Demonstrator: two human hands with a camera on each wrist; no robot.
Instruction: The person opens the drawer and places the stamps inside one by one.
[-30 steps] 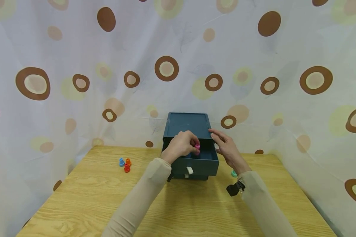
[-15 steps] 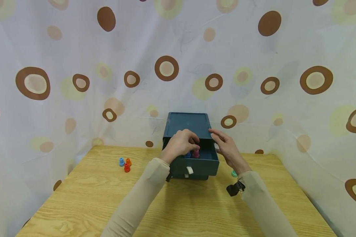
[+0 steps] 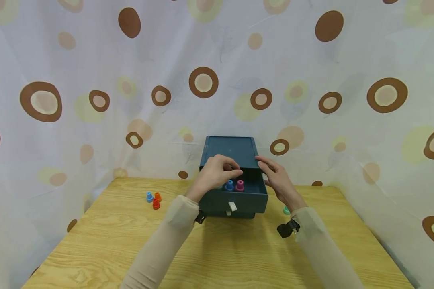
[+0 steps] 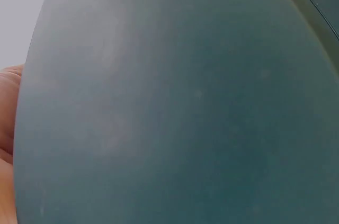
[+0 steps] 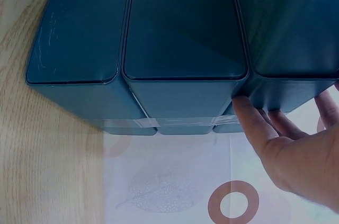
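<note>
A dark blue drawer cabinet (image 3: 231, 149) stands on the table with its top drawer (image 3: 253, 203) pulled out. Inside the drawer, a pink stepped cone-like piece (image 3: 240, 186) and a blue one (image 3: 229, 186) stand upright side by side. Just above them hovers my left hand (image 3: 215, 173), thumb and fingers loosely bent, with nothing seen between them. My right hand (image 3: 279, 181) rests against the cabinet's right side, fingers extended; the right wrist view shows its fingertips touching the cabinet wall. The left wrist view is mostly filled by the blue drawer front (image 4: 175, 102), hiding most of that hand.
On the table's left lie a light blue piece (image 3: 149, 197), an orange piece (image 3: 157, 196) and a red piece (image 3: 156, 204), close together. A green piece (image 3: 286, 210) sits partly behind my right forearm. A patterned curtain (image 3: 217, 48) hangs behind the table.
My left hand has lowered the pink piece into the drawer, let it go, and drawn up and left, leaving the blue and pink pieces exposed. The right hand stays at the cabinet's side.
</note>
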